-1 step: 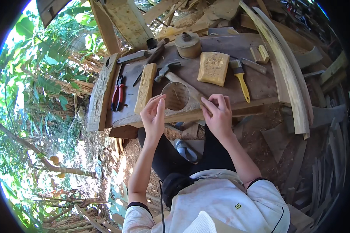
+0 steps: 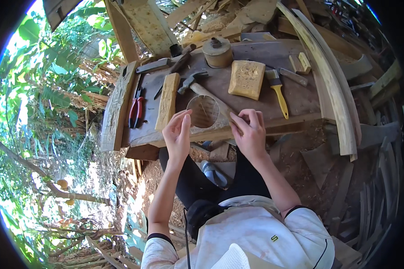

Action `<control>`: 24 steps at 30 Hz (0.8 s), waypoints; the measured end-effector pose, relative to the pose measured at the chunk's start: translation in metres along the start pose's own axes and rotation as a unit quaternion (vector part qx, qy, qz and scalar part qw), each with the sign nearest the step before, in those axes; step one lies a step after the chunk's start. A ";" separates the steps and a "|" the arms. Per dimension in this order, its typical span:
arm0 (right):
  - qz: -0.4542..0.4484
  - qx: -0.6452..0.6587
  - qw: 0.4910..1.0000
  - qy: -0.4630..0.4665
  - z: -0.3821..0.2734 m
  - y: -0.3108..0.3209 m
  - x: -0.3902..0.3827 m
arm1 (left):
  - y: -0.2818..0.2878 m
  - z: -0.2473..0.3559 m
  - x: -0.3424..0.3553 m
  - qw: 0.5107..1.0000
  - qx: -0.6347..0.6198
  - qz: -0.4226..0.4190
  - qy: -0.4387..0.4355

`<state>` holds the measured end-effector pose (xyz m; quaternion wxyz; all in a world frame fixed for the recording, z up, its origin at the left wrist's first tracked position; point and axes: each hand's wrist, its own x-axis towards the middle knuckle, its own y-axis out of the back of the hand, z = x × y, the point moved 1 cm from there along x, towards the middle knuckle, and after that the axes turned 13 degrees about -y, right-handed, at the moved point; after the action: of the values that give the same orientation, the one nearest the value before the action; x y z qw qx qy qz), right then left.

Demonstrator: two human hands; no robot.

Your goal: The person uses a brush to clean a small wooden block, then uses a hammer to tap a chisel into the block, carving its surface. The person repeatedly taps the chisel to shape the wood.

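So the round, see-through-looking disc [image 2: 202, 112] is right at the left hand's [image 2: 177, 135] fingertips. That hand's loosely curled with a fingertip at the rim, but I can't tell if it's actually pinching. Right hand [image 2: 251, 134] is bent in by the end of the hammer [image 2: 212, 97] handle, grip hidden from here. My guess: disc is light, stiff, kinda slick and maybe breakable, so hold it by opposite edges, no squeezing. The hammer's probably head-heavy, grippy wood; I'd take it mid-handle.

Bare tabletop [image 2: 305, 102] right of yellow brush [image 2: 280, 97], hammer [image 2: 207, 90] aslant before hands [image 2: 250, 135]
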<state>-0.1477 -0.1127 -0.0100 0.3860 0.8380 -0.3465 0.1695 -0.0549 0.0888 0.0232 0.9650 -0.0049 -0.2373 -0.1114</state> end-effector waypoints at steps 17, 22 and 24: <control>-0.058 -0.009 0.981 0.185 0.000 0.008 0.007 | -0.017 0.014 -0.018 0.985 -0.082 -0.131 0.080; 0.115 0.084 0.989 0.037 0.051 0.033 0.051 | -0.044 0.016 0.017 0.980 0.035 -0.198 -0.002; 0.136 0.096 0.986 -0.009 0.060 0.037 0.058 | -0.070 0.010 0.034 0.963 0.138 -0.223 -0.062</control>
<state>-0.1324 -0.2018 0.0031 0.2743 0.8176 -0.4429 0.2453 -0.0453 0.0134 0.0447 0.8901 0.1746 -0.3053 -0.2897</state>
